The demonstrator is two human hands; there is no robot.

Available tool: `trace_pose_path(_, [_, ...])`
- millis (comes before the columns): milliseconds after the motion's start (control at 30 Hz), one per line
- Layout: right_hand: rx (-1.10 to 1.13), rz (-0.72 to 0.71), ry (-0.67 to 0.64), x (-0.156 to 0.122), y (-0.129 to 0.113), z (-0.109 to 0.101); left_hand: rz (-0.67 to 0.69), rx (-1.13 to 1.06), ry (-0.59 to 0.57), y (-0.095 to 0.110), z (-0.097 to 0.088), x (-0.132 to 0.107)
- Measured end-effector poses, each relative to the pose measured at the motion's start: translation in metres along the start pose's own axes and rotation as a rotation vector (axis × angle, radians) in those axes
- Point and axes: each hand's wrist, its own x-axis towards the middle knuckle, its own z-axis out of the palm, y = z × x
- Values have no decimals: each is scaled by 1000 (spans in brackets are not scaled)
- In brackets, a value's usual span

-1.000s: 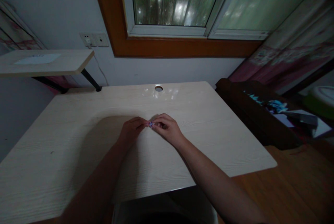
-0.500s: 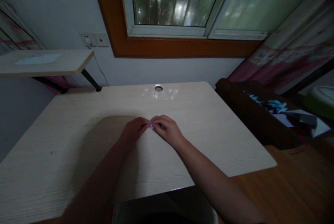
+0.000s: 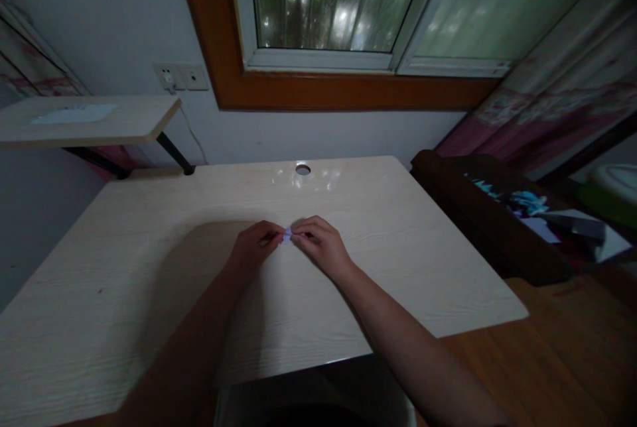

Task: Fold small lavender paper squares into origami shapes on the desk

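Note:
Between my two hands, just over the middle of the pale wood-grain desk (image 3: 348,195), is a small light-purple piece (image 3: 287,235) that looks like folded paper; it is too small to make out its exact shape. My left hand (image 3: 255,244) pinches its left side between thumb and fingertips. From the other side, my right hand (image 3: 321,243) pinches its right edge the same way. Parts of the piece are hidden by the fingertips of both hands.
A raised shelf (image 3: 149,123) with a paper sheet (image 3: 74,114) stands at the desk's back left. Near the back edge is a round cable hole (image 3: 303,170). A dark brown piece of furniture (image 3: 448,188) with papers and bluish items stands to the right. A window (image 3: 338,2) is ahead.
The fingertips have drawn slightly apart, and more of the light-purple piece shows between them. Both hands still pinch it in nearly the same place.

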Motion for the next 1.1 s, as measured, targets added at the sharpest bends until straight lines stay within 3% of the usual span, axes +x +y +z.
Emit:
trace_pose_path(600, [-54, 23, -30, -1, -2, 0, -77, -81, -31, -2, 1, -1])
trace_pose_path(833, [-100, 83, 109, -1, -1, -3, -121, -184, 64, 1, 2, 3])
trace_pose_path(1100, [-52, 279, 282, 3, 3, -9, -155, -154, 202, -7, 0, 5])
